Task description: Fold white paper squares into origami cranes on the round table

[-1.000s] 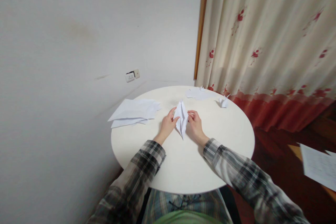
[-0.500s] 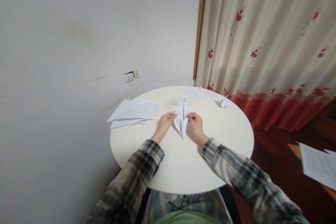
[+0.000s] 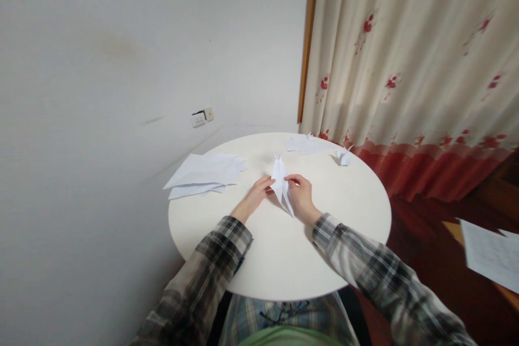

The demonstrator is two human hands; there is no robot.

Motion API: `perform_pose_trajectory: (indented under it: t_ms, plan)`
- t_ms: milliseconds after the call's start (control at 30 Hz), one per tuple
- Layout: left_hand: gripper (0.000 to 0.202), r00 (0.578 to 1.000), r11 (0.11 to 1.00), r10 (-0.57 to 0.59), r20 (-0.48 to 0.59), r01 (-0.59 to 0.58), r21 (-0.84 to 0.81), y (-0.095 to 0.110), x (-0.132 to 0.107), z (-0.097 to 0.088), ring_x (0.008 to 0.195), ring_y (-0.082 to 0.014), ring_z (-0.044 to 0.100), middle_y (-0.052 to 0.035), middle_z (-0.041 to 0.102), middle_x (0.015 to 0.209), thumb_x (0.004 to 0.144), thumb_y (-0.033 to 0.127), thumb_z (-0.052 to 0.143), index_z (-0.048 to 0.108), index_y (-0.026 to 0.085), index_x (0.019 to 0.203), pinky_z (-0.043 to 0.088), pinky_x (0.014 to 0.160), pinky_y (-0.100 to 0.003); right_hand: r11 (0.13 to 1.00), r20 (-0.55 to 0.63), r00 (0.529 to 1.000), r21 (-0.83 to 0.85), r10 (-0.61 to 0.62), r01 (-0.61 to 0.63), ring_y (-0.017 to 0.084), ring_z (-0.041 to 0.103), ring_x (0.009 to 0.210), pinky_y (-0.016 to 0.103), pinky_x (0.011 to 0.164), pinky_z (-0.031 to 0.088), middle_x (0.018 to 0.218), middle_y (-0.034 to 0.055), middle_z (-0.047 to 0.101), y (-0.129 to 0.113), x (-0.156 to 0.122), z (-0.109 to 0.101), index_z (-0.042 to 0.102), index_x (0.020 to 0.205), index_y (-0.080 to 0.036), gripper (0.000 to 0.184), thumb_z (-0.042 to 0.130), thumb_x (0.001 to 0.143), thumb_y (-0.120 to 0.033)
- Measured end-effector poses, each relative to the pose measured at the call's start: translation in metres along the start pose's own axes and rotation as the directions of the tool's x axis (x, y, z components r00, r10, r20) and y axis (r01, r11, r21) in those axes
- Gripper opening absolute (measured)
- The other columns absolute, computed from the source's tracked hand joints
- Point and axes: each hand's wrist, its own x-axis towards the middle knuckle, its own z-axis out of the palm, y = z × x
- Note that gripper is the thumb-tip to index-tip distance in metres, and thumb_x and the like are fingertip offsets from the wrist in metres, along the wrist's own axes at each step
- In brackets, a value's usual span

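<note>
Between my hands, just above the white round table, is a piece of folded white paper, long and pointed, with narrow tips at its far and near ends. My left hand pinches its left edge between thumb and fingers. On the other side, my right hand grips the right edge, fingers curled. The near end splits into two narrow points. Fine creases are too small to make out.
A stack of white paper sheets lies on the table's left side. Toward the back right stands a folded paper crane, near flat white paper. A wall with a socket borders the left; a curtain hangs at the right.
The folded paper has narrowed and turned between my hands; its near point has swung to the right and its flaps lie closer together. Both hands keep hold of it.
</note>
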Motion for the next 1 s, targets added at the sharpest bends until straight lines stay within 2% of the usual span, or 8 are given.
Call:
perform_pose_trajectory:
  t_ms: [200,300,467,633,800,1000]
  plan:
    - [0.032,0.994,0.996,0.073,-0.083,-0.067,0.063,-0.003,0.002,-0.008,0.075,-0.0132,0.055,-0.0044,0.060,0.084,0.067,0.042,0.064,0.059,0.015,0.084,0.040,0.066,-0.024,0.999,-0.023,0.999,-0.024,-0.025,0.025,0.018,0.059,0.077,0.030,0.072,0.044,0.080,0.0067,0.067,-0.007,-0.001,-0.003,0.066,0.072,-0.016,0.023,0.044,0.067,-0.021]
    - [0.031,0.986,0.989,0.104,-0.132,-0.088,0.120,-0.003,0.001,-0.008,0.074,-0.0118,0.055,-0.0015,0.060,0.082,0.062,0.033,0.071,0.055,0.016,0.083,0.040,0.066,-0.023,0.999,-0.011,0.999,-0.021,-0.046,0.046,0.018,0.058,0.073,0.031,0.072,0.044,0.077,0.0059,0.067,-0.010,-0.001,-0.003,0.064,0.072,-0.016,0.020,0.046,0.067,-0.022]
    - [0.042,0.985,0.989,0.090,-0.145,-0.072,0.126,-0.002,0.000,-0.006,0.076,-0.0128,0.057,-0.0008,0.060,0.084,0.054,0.024,0.075,0.050,0.018,0.087,0.042,0.070,-0.025,0.998,0.006,0.998,-0.021,-0.060,0.060,0.017,0.057,0.069,0.029,0.068,0.044,0.072,0.0040,0.065,-0.012,-0.002,-0.003,0.062,0.069,-0.017,0.016,0.047,0.066,-0.022]
    - [0.030,0.993,0.983,0.067,-0.102,-0.048,0.178,-0.003,0.001,-0.007,0.071,-0.0119,0.055,-0.0003,0.059,0.076,0.058,0.026,0.070,0.053,0.015,0.080,0.042,0.068,-0.024,0.998,0.006,0.999,-0.036,-0.049,0.049,0.017,0.057,0.069,0.028,0.065,0.044,0.072,0.0037,0.065,-0.010,-0.002,-0.003,0.061,0.069,-0.017,0.016,0.046,0.067,-0.021]
    - [0.021,0.989,0.979,0.072,-0.130,-0.045,0.199,-0.002,0.000,-0.004,0.071,-0.0126,0.055,0.0006,0.059,0.073,0.059,0.022,0.065,0.055,0.015,0.076,0.041,0.068,-0.024,0.999,0.048,0.998,-0.034,-0.039,0.040,0.017,0.058,0.069,0.028,0.064,0.043,0.071,0.0034,0.064,-0.006,-0.002,-0.001,0.062,0.070,-0.017,0.017,0.046,0.067,-0.020]
    - [0.022,0.987,0.987,0.073,-0.143,-0.051,0.151,0.000,0.000,0.000,0.072,-0.0144,0.057,-0.0013,0.062,0.075,0.057,0.022,0.064,0.058,0.015,0.077,0.042,0.068,-0.025,0.998,0.067,0.997,-0.044,-0.042,0.045,0.016,0.057,0.068,0.027,0.065,0.044,0.072,0.0026,0.065,-0.008,-0.002,-0.002,0.062,0.068,-0.018,0.017,0.045,0.066,-0.019]
